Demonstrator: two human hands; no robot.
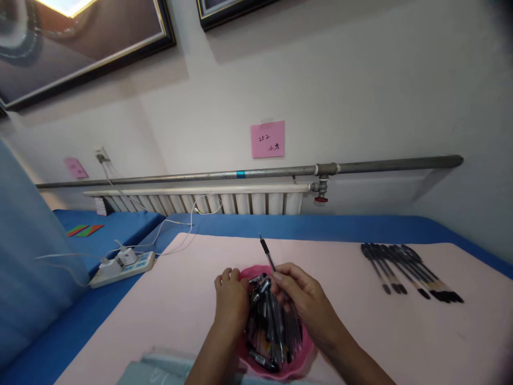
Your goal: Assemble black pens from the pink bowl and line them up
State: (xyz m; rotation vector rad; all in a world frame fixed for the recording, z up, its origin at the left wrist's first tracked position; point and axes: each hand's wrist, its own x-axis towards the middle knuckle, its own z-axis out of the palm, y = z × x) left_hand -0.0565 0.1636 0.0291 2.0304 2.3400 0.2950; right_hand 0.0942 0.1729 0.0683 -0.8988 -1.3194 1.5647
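Observation:
My right hand (302, 294) is closed on a pen (265, 248) with a black grip, its thumb and fingers pinching the barrel. The tip of the pen points up and away to the left, above a pink basket (306, 355). Many clear-barrelled pens (274, 321) and dark pen caps (260, 289) fill the basket. At the basket's left rim is my left hand (232, 299), its fingers bent over the edge and its thumb side towards the inside. Part of that grip is hidden.
Several dark pens (409, 272) lie in a row on the pink sheet (340, 331) at right. A power strip (122, 270) with plugs and white cables is at left. Folded grey-green cloth (160, 369) lies in front. A radiator (228, 203) and pipe run along the wall.

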